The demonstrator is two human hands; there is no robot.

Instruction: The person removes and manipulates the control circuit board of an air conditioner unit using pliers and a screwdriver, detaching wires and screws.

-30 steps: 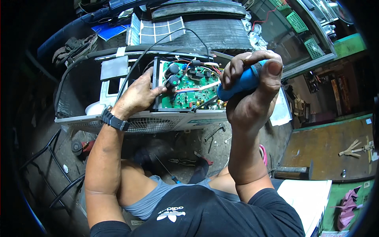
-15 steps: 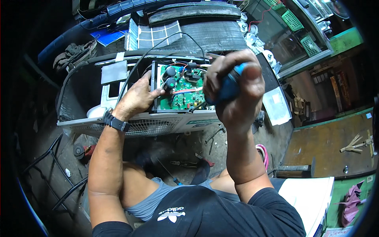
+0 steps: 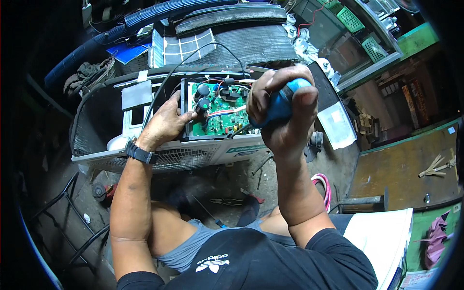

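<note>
A green circuit board sits in a black frame inside an opened air-conditioner outdoor unit. My left hand grips the frame's left side, its thumb over the rim beside black round capacitors. Raised over the board's right side, my right hand is wrapped round a screwdriver with a blue handle. Its dark shaft slants down toward the board's near right edge; I cannot tell what the tip touches. My right hand hides the board's right end. A black cable arches over the unit.
Behind the unit lie dark finned panels and a long blue cylindrical fan. Pliers and another screwdriver lie on the floor between my legs. An angle grinder is at the left, a pink hose at the right.
The whole view has shifted slightly. My right hand has turned a little around the screwdriver, showing more of its blue handle. My left hand keeps its hold on the frame.
</note>
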